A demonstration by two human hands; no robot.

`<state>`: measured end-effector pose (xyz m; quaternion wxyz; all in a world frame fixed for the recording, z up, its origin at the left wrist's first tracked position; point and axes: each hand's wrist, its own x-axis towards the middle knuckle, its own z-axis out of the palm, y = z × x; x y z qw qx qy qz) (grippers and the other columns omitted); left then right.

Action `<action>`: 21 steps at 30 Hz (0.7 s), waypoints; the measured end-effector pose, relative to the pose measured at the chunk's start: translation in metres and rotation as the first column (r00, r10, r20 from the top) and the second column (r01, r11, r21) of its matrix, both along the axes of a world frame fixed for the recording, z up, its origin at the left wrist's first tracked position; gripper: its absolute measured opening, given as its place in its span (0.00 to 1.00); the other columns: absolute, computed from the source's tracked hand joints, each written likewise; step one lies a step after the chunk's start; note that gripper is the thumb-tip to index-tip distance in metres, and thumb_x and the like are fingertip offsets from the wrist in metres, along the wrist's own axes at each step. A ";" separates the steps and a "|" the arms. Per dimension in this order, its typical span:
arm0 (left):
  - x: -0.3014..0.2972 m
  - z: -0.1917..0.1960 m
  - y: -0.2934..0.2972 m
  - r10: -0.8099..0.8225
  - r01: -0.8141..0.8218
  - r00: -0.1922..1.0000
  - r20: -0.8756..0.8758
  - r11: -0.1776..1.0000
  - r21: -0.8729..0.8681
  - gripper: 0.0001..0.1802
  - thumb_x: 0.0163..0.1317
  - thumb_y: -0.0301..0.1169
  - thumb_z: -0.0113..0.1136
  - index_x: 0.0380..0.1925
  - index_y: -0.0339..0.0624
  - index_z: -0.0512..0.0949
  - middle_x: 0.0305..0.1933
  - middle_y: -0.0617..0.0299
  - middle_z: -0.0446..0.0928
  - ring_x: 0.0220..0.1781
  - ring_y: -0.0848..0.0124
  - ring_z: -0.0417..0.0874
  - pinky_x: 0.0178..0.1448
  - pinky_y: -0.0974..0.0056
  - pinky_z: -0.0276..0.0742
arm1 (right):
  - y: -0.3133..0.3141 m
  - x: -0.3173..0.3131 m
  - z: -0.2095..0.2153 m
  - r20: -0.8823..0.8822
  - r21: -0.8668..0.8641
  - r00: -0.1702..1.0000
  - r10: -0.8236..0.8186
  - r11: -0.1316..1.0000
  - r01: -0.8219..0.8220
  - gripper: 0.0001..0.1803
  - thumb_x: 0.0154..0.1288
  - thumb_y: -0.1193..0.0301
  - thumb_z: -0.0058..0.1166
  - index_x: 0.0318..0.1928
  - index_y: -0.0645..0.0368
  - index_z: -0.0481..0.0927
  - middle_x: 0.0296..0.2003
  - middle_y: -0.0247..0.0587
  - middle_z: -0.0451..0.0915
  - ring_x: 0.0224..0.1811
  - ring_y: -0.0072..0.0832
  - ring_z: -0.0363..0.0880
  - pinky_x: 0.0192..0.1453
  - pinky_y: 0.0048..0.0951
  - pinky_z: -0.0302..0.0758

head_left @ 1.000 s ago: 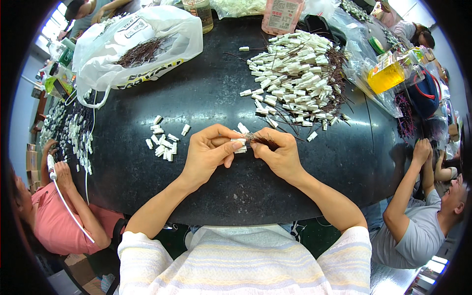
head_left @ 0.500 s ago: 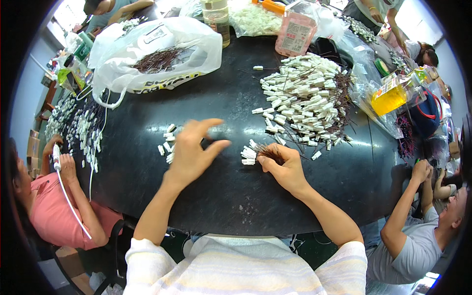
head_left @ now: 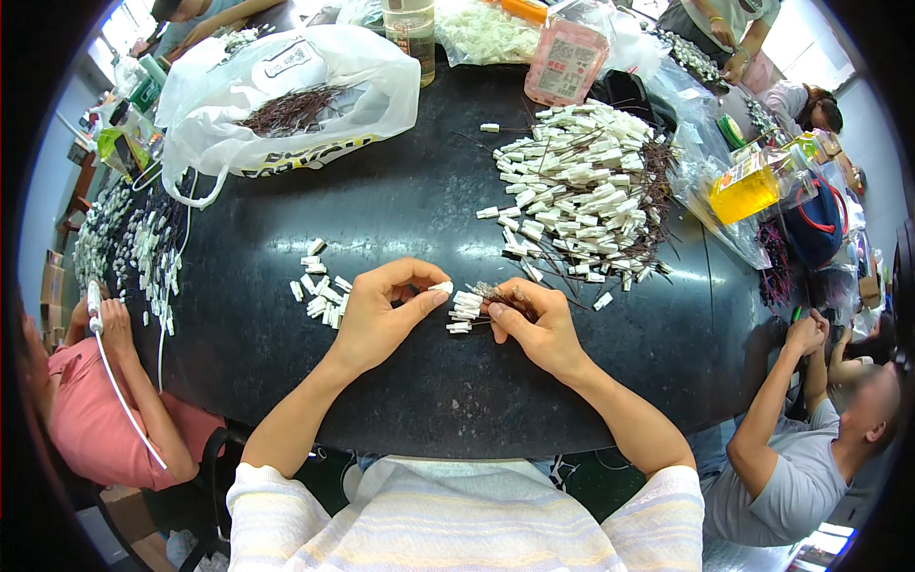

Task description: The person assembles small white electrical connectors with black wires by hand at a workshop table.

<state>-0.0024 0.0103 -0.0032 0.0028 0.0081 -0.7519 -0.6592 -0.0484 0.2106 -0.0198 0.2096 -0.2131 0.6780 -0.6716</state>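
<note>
Between thumb and fingertips my left hand (head_left: pixel 381 315) pinches a small white connector housing (head_left: pixel 440 287). Just to its right, my right hand (head_left: pixel 538 329) is closed around a bunch of thin dark wires (head_left: pixel 510 296). Several white housings (head_left: pixel 465 307) show on the left side of that bunch, and bare wire tips stick out above them. The pinched housing is close to the bunch; whether they touch I cannot tell. A small group of loose white housings (head_left: pixel 322 294) lies on the table beside my left hand.
Beyond my right hand lies a large heap of white housings with dark wires (head_left: pixel 581 181). A white plastic bag (head_left: pixel 381 100) holding brown wires stands at the far left. Yellow (head_left: pixel 745 191) and clear (head_left: pixel 412 38) bottles are farther out. Other people work on both sides of the black table (head_left: pixel 400 410).
My left hand, earlier open with thumb and fingers spread, is now closed on a white housing near the bunch. My right hand still grips the wires. The whole view has shifted slightly.
</note>
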 end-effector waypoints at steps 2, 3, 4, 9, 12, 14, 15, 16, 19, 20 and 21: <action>0.000 0.006 0.000 0.001 0.000 1.000 0.027 0.999 -0.033 0.08 0.54 0.24 0.59 0.35 0.36 0.77 0.32 0.65 0.77 0.35 0.80 0.74 0.38 0.74 0.68 | 0.002 -0.001 -0.001 -0.029 0.041 0.999 0.035 0.999 -0.034 0.05 0.60 0.76 0.49 0.33 0.65 0.76 0.16 0.31 0.72 0.19 0.12 0.67 0.22 0.16 0.61; 0.001 0.009 0.000 0.003 0.000 0.999 0.051 0.998 -0.067 0.08 0.54 0.23 0.59 0.35 0.35 0.77 0.33 0.66 0.76 0.35 0.81 0.73 0.40 0.75 0.68 | 0.001 -0.001 0.000 -0.026 0.041 0.999 0.034 0.999 -0.033 0.05 0.60 0.76 0.49 0.33 0.65 0.76 0.16 0.31 0.72 0.19 0.12 0.67 0.22 0.16 0.61; 0.001 0.009 0.000 0.002 0.002 0.999 0.054 0.998 -0.067 0.08 0.54 0.23 0.59 0.35 0.35 0.77 0.33 0.66 0.76 0.35 0.81 0.73 0.40 0.75 0.68 | 0.000 0.000 0.002 -0.035 0.042 0.999 0.036 0.999 -0.035 0.05 0.60 0.76 0.49 0.32 0.66 0.76 0.16 0.31 0.73 0.19 0.12 0.67 0.22 0.16 0.61; 0.002 0.005 0.001 -0.031 0.035 0.999 0.041 0.995 -0.090 0.08 0.54 0.23 0.60 0.35 0.35 0.78 0.34 0.65 0.76 0.35 0.81 0.73 0.39 0.74 0.67 | 0.001 0.000 0.002 -0.073 0.064 0.996 0.042 0.997 -0.037 0.05 0.60 0.76 0.50 0.32 0.66 0.77 0.16 0.31 0.73 0.19 0.13 0.67 0.22 0.17 0.62; 0.002 0.002 0.000 -0.052 0.052 0.999 0.001 0.994 -0.101 0.08 0.54 0.22 0.59 0.36 0.35 0.78 0.35 0.64 0.76 0.36 0.79 0.74 0.40 0.74 0.68 | 0.001 0.001 0.001 -0.085 0.050 0.996 0.038 0.998 -0.034 0.05 0.59 0.76 0.50 0.32 0.66 0.77 0.16 0.32 0.73 0.18 0.13 0.68 0.22 0.17 0.62; 0.002 -0.001 0.000 -0.050 0.046 0.998 -0.038 0.994 -0.102 0.08 0.53 0.23 0.60 0.35 0.37 0.79 0.33 0.64 0.77 0.34 0.80 0.74 0.36 0.74 0.67 | 0.000 0.001 0.000 -0.100 0.058 0.994 0.043 0.998 -0.038 0.05 0.59 0.76 0.50 0.32 0.66 0.77 0.16 0.32 0.74 0.18 0.13 0.68 0.22 0.17 0.63; 0.002 -0.002 0.000 -0.051 0.043 0.996 -0.078 0.994 -0.101 0.09 0.52 0.23 0.60 0.34 0.38 0.79 0.31 0.64 0.78 0.31 0.80 0.73 0.32 0.75 0.66 | 0.000 0.001 0.000 -0.098 0.058 0.994 0.042 0.998 -0.036 0.05 0.59 0.76 0.50 0.32 0.66 0.77 0.16 0.32 0.74 0.18 0.13 0.68 0.22 0.17 0.63; 0.002 -0.001 0.000 -0.053 0.045 0.996 -0.076 0.994 -0.101 0.09 0.52 0.23 0.60 0.34 0.38 0.79 0.31 0.64 0.78 0.31 0.80 0.73 0.32 0.75 0.66 | 0.001 0.001 -0.001 -0.107 0.062 0.993 0.043 0.997 -0.037 0.05 0.59 0.76 0.51 0.32 0.66 0.77 0.16 0.32 0.74 0.18 0.13 0.68 0.22 0.17 0.63; 0.002 0.002 0.001 -0.104 0.099 0.992 -0.074 0.992 -0.077 0.08 0.52 0.22 0.59 0.34 0.37 0.80 0.32 0.62 0.78 0.31 0.79 0.74 0.34 0.74 0.67 | 0.000 0.002 0.000 -0.095 0.046 0.995 0.025 0.999 -0.021 0.04 0.58 0.76 0.51 0.33 0.66 0.76 0.17 0.32 0.74 0.18 0.13 0.69 0.21 0.17 0.63; 0.002 0.002 0.001 -0.121 0.115 0.990 -0.068 0.990 -0.087 0.08 0.52 0.21 0.59 0.34 0.36 0.80 0.32 0.62 0.78 0.31 0.78 0.74 0.34 0.74 0.68 | -0.001 0.002 0.002 -0.076 0.028 0.997 0.007 1.000 -0.005 0.04 0.58 0.77 0.51 0.34 0.66 0.75 0.17 0.32 0.74 0.18 0.13 0.69 0.21 0.17 0.64; 0.003 0.003 0.001 -0.136 0.130 0.989 -0.062 0.987 -0.096 0.08 0.52 0.21 0.58 0.33 0.35 0.80 0.32 0.61 0.78 0.31 0.78 0.74 0.35 0.74 0.68 | 0.000 0.002 0.002 -0.073 0.029 0.997 0.006 1.000 -0.004 0.04 0.58 0.77 0.51 0.34 0.66 0.75 0.17 0.32 0.74 0.18 0.13 0.69 0.21 0.17 0.64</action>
